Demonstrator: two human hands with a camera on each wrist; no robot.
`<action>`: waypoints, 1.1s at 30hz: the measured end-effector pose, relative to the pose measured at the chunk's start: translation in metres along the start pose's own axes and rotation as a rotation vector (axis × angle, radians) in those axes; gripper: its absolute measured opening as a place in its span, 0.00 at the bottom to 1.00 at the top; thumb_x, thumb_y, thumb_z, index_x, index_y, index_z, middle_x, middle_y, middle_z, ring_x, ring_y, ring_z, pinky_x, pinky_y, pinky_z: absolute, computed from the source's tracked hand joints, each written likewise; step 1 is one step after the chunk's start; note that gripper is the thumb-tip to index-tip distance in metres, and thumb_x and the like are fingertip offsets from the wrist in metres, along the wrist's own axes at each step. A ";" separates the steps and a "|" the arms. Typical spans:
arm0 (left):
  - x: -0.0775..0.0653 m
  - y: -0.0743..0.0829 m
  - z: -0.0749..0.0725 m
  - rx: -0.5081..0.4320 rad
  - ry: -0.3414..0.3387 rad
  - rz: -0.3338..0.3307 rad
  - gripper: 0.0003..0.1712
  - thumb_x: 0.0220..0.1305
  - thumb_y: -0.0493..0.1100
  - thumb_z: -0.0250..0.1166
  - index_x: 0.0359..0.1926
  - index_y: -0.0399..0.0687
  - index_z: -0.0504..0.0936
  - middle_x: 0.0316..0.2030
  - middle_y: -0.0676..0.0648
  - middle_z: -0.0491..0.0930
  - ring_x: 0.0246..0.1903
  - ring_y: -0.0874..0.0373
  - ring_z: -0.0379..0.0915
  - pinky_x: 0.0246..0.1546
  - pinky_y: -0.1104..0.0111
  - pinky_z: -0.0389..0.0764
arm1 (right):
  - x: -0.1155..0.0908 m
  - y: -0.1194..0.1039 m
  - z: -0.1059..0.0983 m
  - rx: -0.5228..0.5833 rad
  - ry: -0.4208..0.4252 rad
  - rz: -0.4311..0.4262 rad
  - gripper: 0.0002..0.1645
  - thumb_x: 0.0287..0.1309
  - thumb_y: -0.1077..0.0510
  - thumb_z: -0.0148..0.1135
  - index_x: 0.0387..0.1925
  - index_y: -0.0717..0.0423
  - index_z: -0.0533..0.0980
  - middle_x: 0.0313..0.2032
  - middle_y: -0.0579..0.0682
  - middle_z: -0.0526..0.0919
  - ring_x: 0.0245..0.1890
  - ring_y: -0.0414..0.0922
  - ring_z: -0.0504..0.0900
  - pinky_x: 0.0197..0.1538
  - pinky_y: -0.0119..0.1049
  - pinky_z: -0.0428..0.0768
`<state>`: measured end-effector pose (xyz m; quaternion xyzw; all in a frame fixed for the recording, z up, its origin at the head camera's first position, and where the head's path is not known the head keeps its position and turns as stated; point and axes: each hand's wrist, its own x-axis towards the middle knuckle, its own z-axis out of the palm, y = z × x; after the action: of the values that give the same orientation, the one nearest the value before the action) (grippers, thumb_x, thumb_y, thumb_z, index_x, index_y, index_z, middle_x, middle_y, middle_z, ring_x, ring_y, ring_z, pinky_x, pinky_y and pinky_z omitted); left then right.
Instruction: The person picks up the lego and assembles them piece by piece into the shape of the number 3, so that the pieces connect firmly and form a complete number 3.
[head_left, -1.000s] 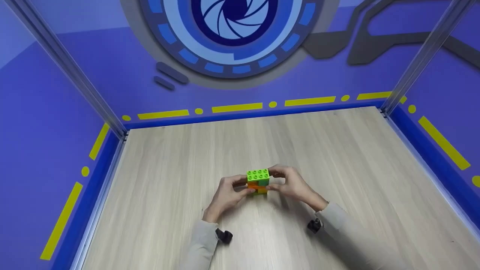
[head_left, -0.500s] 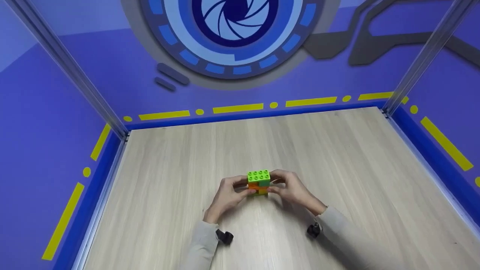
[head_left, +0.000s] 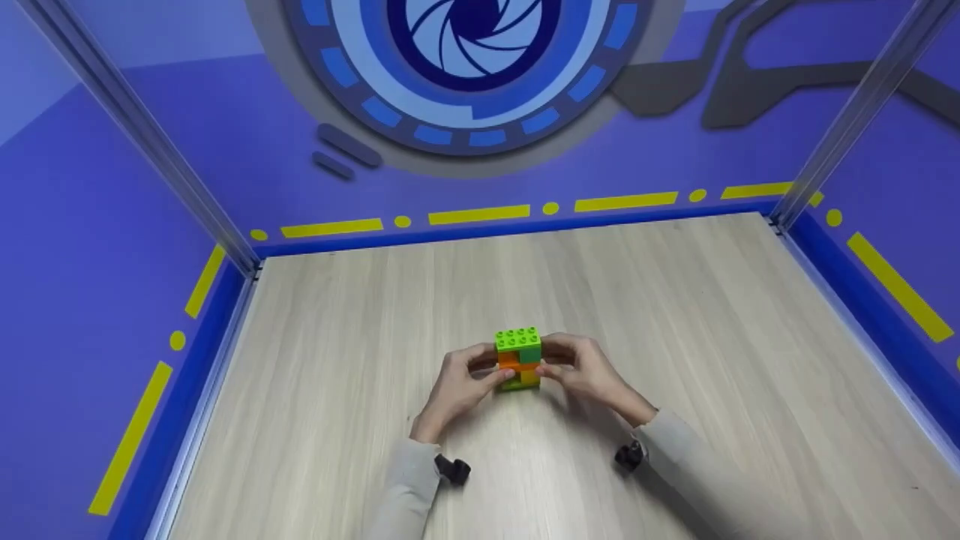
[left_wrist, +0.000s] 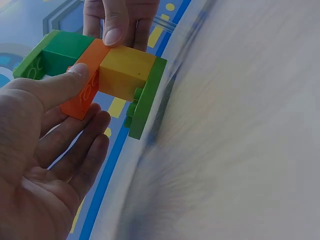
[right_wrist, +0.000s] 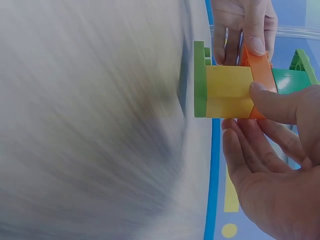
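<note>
Between the two hands is a stack of toy building bricks. A light green studded plate (head_left: 517, 340) tops it, over a dark green brick (head_left: 531, 354). Under these come an orange brick (left_wrist: 92, 57), a yellow brick (right_wrist: 229, 91) and a light green bottom plate (left_wrist: 147, 100). My left hand (head_left: 465, 384) pinches the orange brick, thumb on its near face and fingers behind. From the other side my right hand (head_left: 591, 371) grips the stack, its thumb where yellow meets orange in the right wrist view. Whether the bottom plate touches the table is unclear.
The pale wood table (head_left: 360, 322) spreads around the hands. Blue printed panels with yellow dashes (head_left: 478, 214) wall it at the back and both sides, with metal posts (head_left: 142, 142) at the corners. A small black camera (head_left: 454, 471) sits at each wrist.
The stack's top has risen a little in the head view, and more of its front face shows. Both hands keep their hold. The head view has shifted slightly.
</note>
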<state>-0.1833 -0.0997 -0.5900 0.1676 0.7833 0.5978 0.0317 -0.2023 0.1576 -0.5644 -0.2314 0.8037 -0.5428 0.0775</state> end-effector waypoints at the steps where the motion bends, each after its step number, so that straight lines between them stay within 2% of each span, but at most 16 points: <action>1: 0.001 0.000 0.000 -0.006 0.003 0.002 0.22 0.69 0.48 0.75 0.62 0.53 0.86 0.57 0.48 0.88 0.58 0.52 0.86 0.61 0.59 0.85 | 0.000 0.000 0.000 0.011 0.001 -0.001 0.21 0.66 0.68 0.71 0.60 0.61 0.82 0.57 0.61 0.88 0.57 0.58 0.87 0.61 0.50 0.86; 6: 0.005 0.005 0.000 -0.005 0.018 0.013 0.22 0.70 0.49 0.75 0.62 0.55 0.86 0.57 0.50 0.88 0.58 0.53 0.85 0.61 0.59 0.85 | 0.002 -0.001 -0.001 0.046 0.016 -0.004 0.22 0.67 0.68 0.71 0.61 0.63 0.81 0.56 0.62 0.88 0.55 0.58 0.88 0.60 0.49 0.87; 10: 0.008 0.008 -0.002 0.003 0.032 0.027 0.22 0.70 0.50 0.75 0.62 0.54 0.86 0.56 0.50 0.88 0.57 0.53 0.85 0.60 0.57 0.86 | 0.003 -0.004 -0.004 0.037 0.034 0.009 0.22 0.66 0.67 0.71 0.61 0.63 0.81 0.55 0.61 0.88 0.53 0.56 0.89 0.56 0.42 0.88; 17: 0.013 0.010 -0.002 -0.006 0.057 0.096 0.24 0.69 0.43 0.75 0.62 0.42 0.85 0.57 0.44 0.86 0.54 0.50 0.86 0.59 0.55 0.86 | 0.006 -0.010 -0.009 0.029 0.040 0.026 0.23 0.67 0.66 0.71 0.62 0.63 0.81 0.54 0.61 0.88 0.51 0.55 0.89 0.52 0.33 0.87; 26: 0.022 0.014 -0.007 0.023 0.059 0.171 0.24 0.67 0.38 0.76 0.63 0.40 0.84 0.60 0.42 0.84 0.53 0.47 0.86 0.58 0.60 0.87 | 0.012 -0.011 -0.015 -0.008 0.053 0.025 0.26 0.70 0.62 0.70 0.66 0.63 0.79 0.56 0.62 0.87 0.53 0.57 0.88 0.55 0.38 0.88; 33: 0.028 0.017 -0.009 0.078 0.045 0.209 0.22 0.70 0.36 0.73 0.63 0.37 0.84 0.60 0.42 0.84 0.54 0.48 0.87 0.59 0.59 0.86 | 0.013 -0.012 -0.016 -0.031 0.081 0.054 0.30 0.70 0.60 0.71 0.69 0.66 0.76 0.56 0.63 0.87 0.53 0.57 0.89 0.58 0.48 0.87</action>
<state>-0.2081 -0.0962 -0.5672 0.2358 0.7848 0.5705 -0.0550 -0.2166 0.1611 -0.5454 -0.1887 0.8204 -0.5368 0.0560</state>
